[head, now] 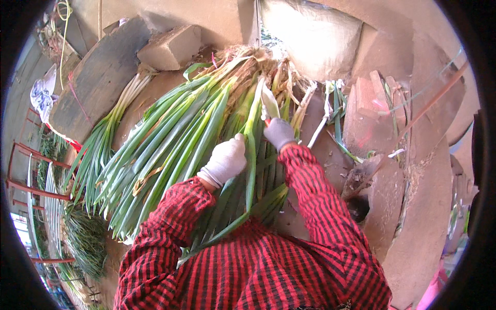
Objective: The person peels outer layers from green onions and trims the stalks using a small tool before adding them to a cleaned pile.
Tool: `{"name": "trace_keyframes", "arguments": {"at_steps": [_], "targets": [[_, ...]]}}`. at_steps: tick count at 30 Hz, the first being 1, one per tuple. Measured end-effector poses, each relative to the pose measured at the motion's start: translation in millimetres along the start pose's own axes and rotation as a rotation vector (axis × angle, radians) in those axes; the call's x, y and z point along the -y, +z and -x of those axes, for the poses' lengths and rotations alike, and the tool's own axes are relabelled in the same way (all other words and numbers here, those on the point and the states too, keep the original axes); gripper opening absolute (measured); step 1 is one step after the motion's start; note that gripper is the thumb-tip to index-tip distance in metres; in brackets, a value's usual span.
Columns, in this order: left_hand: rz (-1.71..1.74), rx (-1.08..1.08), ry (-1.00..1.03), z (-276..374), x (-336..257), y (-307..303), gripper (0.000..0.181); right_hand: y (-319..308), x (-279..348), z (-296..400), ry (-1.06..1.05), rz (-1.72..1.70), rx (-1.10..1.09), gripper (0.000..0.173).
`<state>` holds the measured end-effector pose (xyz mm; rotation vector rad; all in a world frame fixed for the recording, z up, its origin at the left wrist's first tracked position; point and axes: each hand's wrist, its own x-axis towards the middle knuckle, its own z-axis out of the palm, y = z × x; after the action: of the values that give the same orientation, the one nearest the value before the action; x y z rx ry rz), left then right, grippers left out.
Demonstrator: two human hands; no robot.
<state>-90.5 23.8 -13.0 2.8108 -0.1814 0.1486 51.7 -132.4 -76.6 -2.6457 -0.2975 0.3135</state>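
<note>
My left hand (226, 161), in a whitish knit glove, is closed on the green stalk of a large spring onion (251, 145) standing out from the pile. My right hand (279, 133), in a greyish glove, grips a small tool with a red handle (267, 122) and a metallic part, close against the stalk's pale lower end; the tool's exact kind cannot be told. Around and beneath both hands lies a big heap of spring onions (182, 128), green leaves towards me and dry brown roots at the far end. Part of the heap is hidden by my arms.
A smaller bunch of slender onions (112, 120) lies left, beside a dark wooden board (102, 73) and a block (170, 46). Reddish bricks (370, 97) and loose onion scraps (337, 116) are at right. Red metal rails (38, 190) and more greens (85, 236) stand far left.
</note>
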Motion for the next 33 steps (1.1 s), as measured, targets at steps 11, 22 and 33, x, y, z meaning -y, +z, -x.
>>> {"name": "trace_keyframes", "arguments": {"at_steps": [11,22,33], "targets": [[-0.127,0.065,-0.018,0,-10,-16,0.017,-17,12,-117,0.019,0.175,0.056,0.045],[1.402,0.103,-0.311,10,0,-72,0.031,-9,-25,-6,0.008,0.028,-0.123,0.044],[0.535,0.124,0.043,39,-103,-25,0.035,-46,-74,28,0.194,-1.272,0.036,0.052]]}}
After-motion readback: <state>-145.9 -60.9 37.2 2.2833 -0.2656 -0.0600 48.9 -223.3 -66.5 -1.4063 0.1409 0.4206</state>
